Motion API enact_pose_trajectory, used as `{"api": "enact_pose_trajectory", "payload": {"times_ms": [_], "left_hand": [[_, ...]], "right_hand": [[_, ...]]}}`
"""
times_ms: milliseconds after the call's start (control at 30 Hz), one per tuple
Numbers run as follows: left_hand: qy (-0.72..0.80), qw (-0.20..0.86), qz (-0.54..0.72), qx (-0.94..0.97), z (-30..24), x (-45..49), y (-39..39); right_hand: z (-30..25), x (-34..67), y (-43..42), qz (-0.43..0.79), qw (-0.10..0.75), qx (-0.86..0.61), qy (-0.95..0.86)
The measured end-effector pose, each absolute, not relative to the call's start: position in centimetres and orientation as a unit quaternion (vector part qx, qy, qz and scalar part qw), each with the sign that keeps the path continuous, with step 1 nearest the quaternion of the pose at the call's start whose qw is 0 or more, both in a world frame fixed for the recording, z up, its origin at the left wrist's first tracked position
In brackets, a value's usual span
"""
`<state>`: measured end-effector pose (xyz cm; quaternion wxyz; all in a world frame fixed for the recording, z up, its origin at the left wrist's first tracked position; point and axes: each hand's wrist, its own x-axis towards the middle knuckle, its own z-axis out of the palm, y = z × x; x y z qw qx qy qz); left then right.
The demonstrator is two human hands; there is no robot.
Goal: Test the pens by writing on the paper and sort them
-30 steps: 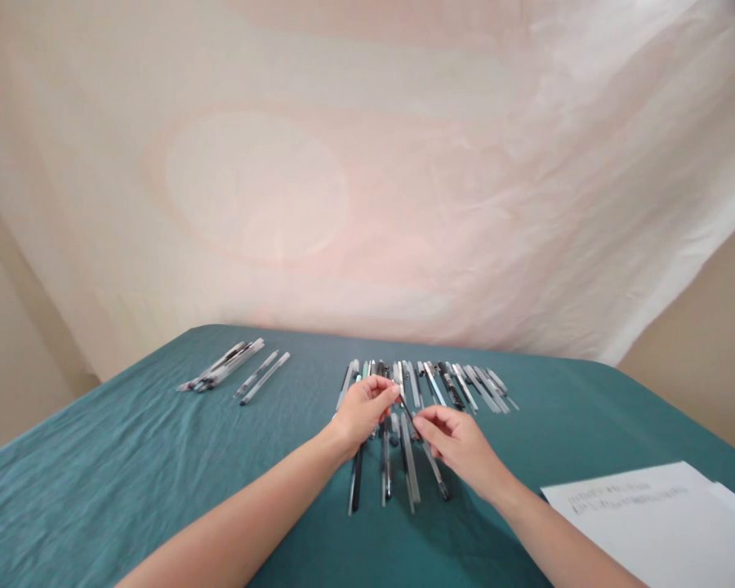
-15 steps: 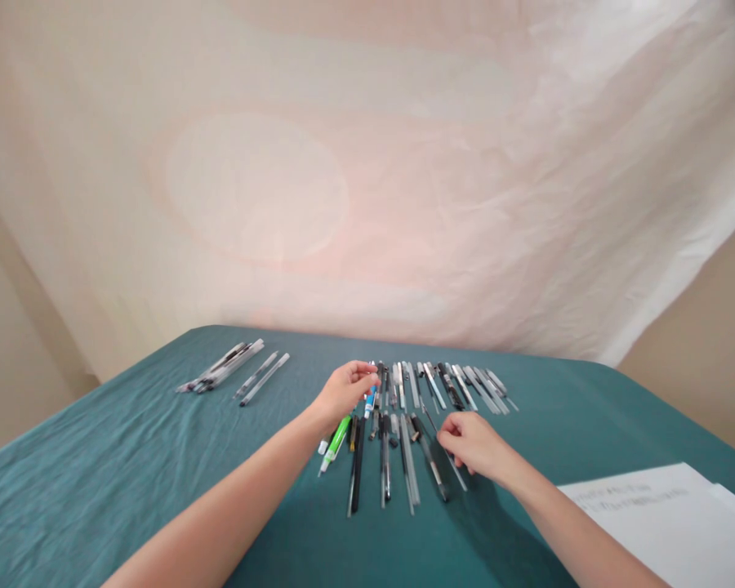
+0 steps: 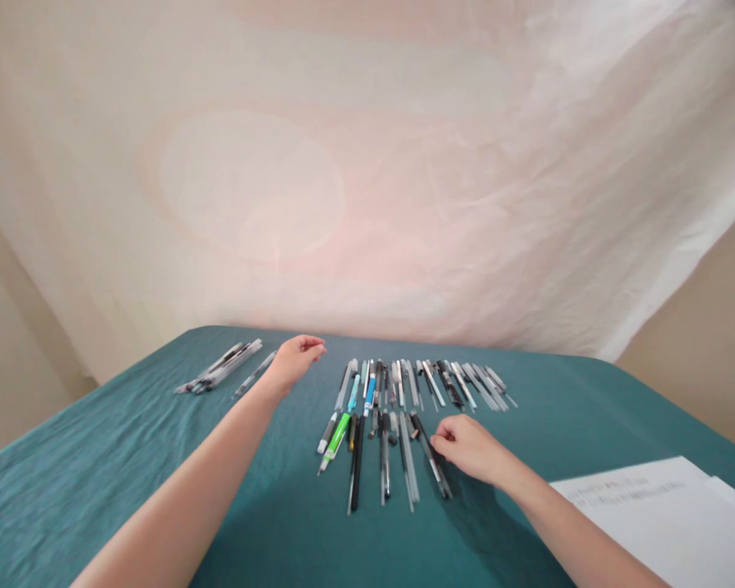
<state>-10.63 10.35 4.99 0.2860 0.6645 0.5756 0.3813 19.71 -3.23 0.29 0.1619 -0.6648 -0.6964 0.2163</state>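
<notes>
Left grip (image 3: 295, 363): over the far half of the table (image 3: 294, 523), off the pens; thumb and fingertips nearly together, can't tell if anything small is pinched. Right grip (image 3: 470, 447): low, fingers curled, thumb side right at a dark pen (image 3: 434, 469); can't tell if clamped on it or just touching.

Dark pen lies slanted immediately left of right grip, end of the near row. Further left of that grip, same row: clear pens (image 3: 407, 461), black pen (image 3: 358, 465), green pen (image 3: 336, 442), grey-and-white pen (image 3: 327, 433). Far row (image 3: 413, 385) sits beyond right grip, running out to its left; its blue pen (image 3: 370, 390) and light-blue pen (image 3: 354, 394) are right of left grip, nearer the camera. Left of left grip: one clear pen (image 3: 252, 377) partly behind the hand, then a pen pile (image 3: 228, 367). Right of right grip, nearer the camera: paper sheets (image 3: 649, 510), print blurred. Pale cloth (image 3: 404, 204) beyond both grips.
</notes>
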Motion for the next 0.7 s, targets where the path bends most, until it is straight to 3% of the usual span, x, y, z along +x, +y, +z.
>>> {"api": "enact_pose_trajectory", "payload": {"times_ms": [167,333,533,700], "left_hand": [[0.669,0.085,0.299,0.675,3.5,-14.1,11.2],[0.708,-0.047,0.218,0.670,1.3,-15.1,11.2],[0.731,-0.112,0.133,0.659,-0.8,-15.2,11.3],[0.730,-0.129,0.093,0.665,-1.3,-15.1,11.4]], "right_hand": [[-0.3,19.8,-3.2,0.225,0.177,-0.654,-0.700],[-1.2,19.9,-2.7,0.232,0.231,-0.650,-0.686],[-1.5,19.8,-2.2,0.208,0.340,-0.644,-0.653],[-2.0,19.4,-2.4,0.206,0.365,-0.638,-0.646]]}}
